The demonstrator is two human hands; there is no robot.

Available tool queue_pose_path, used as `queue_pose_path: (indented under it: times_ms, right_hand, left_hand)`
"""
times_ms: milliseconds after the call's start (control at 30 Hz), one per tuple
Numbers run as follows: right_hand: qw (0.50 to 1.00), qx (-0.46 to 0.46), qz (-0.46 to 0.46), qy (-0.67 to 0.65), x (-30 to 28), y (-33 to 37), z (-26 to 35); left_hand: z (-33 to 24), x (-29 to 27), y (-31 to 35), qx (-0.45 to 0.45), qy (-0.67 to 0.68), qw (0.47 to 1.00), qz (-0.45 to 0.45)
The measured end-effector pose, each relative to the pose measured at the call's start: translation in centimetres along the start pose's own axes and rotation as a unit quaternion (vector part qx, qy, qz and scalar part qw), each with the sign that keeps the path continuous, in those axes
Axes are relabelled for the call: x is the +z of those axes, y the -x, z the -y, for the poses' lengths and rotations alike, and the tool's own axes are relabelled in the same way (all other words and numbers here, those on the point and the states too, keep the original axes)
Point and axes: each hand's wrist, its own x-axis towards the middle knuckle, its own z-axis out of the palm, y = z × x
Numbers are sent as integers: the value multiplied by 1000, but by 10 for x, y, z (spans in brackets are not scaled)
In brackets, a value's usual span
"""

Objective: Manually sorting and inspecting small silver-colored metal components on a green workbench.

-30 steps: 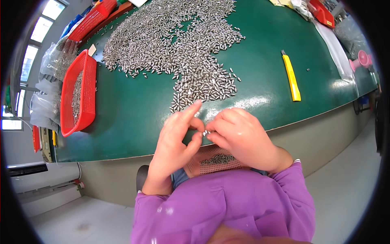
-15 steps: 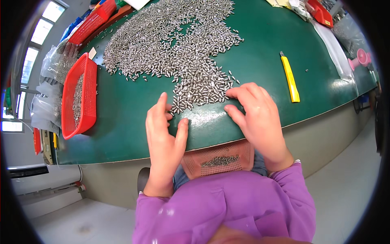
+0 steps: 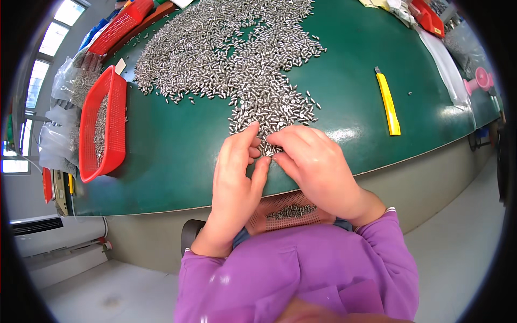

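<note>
A big heap of small, shiny, pointed metal pieces (image 3: 210,59) covers the far middle of the green table (image 3: 172,151). A narrower tongue of the heap reaches toward me. At its near tip my left hand (image 3: 237,169) curves along the left side, thumb apart from the fingers. My right hand (image 3: 320,169) faces it from the right, with a gap between thumb and forefinger. Several pieces lie between the two hands, touching or close to the fingertips. Below the table's near edge, a pink mesh basket (image 3: 258,215) on my lap holds more pieces, partly hidden by my hands.
A red basket (image 3: 117,129) with metal pieces stands at the left, beside clear plastic bags (image 3: 59,132). A yellow utility knife (image 3: 389,107) lies at the right. Beyond it are a white sheet (image 3: 444,70), a pink object (image 3: 479,81) and a red bin (image 3: 428,19).
Both hands have come closer together at the near tip of the heap. The right hand moved left and slightly nearer me; the left moved right. Pieces there are now between the fingertips.
</note>
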Motion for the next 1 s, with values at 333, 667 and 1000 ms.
queue_pose_path:
  times_ms: [333, 667, 1000]
  right_hand:
    - [999, 6, 7, 37, -10, 1, -3]
    - [1000, -14, 11, 23, -5, 0, -4]
    - [998, -35, 35, 28, -7, 5, -4]
  left_hand:
    - [0, -3, 1, 42, -19, 999, 21]
    - [1, -1, 3, 39, -10, 999, 7]
    - [5, 0, 2, 71, -50, 996, 0]
